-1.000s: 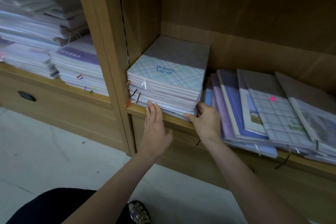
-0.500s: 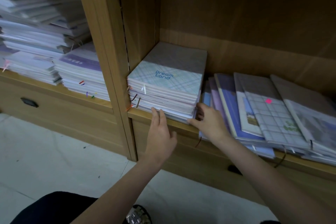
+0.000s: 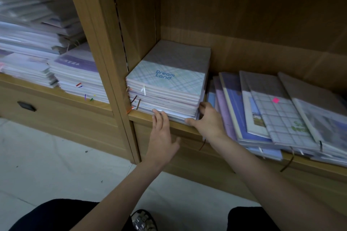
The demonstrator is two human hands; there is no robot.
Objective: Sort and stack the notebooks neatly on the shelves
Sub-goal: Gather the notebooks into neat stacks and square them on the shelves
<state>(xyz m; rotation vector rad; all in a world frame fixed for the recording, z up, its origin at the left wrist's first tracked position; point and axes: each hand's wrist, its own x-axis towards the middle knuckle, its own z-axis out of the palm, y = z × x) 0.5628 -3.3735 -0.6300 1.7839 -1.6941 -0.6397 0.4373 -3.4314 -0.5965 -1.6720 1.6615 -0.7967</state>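
Observation:
A squared stack of notebooks (image 3: 167,88), topped by a plaid cover reading "Dream Land", sits in the left corner of the wooden shelf (image 3: 174,124). My left hand (image 3: 161,131) has straight fingers touching the stack's lower front edge. My right hand (image 3: 208,120) is at the stack's front right corner, thumb along the bottom front edge and fingers against the right side. To the right, several notebooks (image 3: 277,112) lie fanned and overlapping, leaning on one another.
An upright wooden divider (image 3: 105,58) separates this bay from the left bay, where tall piles of notebooks (image 3: 47,50) stand. Below the shelves are drawer fronts, one with a dark handle (image 3: 26,106). The floor (image 3: 56,170) is pale; my knees and a shoe show at the bottom.
The view has shifted slightly. My left hand has slid a little to the right along the stack's front edge. My right hand stays at the stack's front right corner.

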